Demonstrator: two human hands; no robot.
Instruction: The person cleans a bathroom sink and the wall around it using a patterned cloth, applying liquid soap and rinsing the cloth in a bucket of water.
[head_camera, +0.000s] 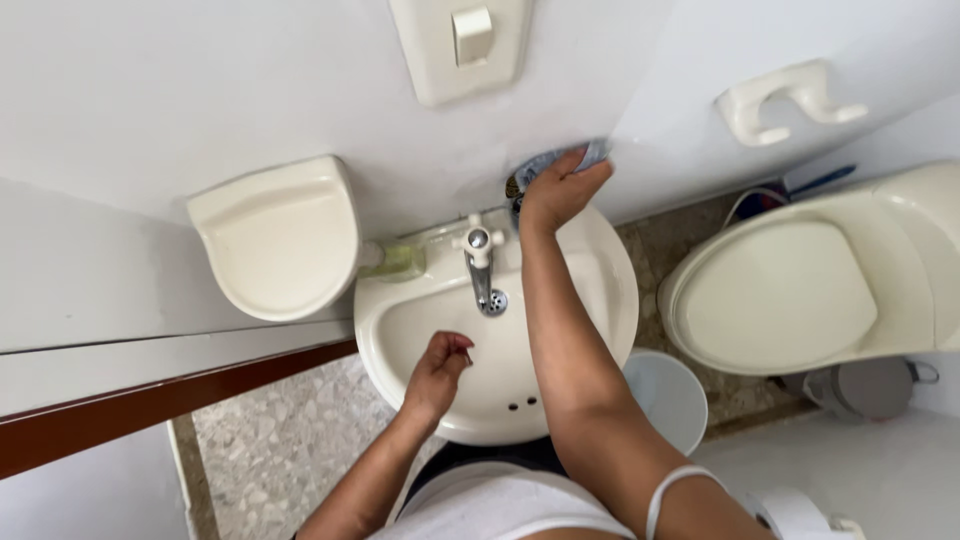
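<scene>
My right hand (558, 188) presses a blue-grey cloth (590, 156) flat against the white wall just above the sink. The cloth shows only past my fingertips. My left hand (438, 372) hangs over the basin of the cream sink (610, 300), fingers loosely curled and holding nothing. A chrome tap (481, 262) with a cross handle stands at the back of the basin between my two hands.
A cream soap dish (275, 235) is fixed to the wall at left, a small greenish bottle (395, 260) beside it. A closed cream toilet (800, 285) stands right, a pale bin (672, 395) under the sink, a wall hook (790, 100) above, a toilet roll (795, 515) at lower right.
</scene>
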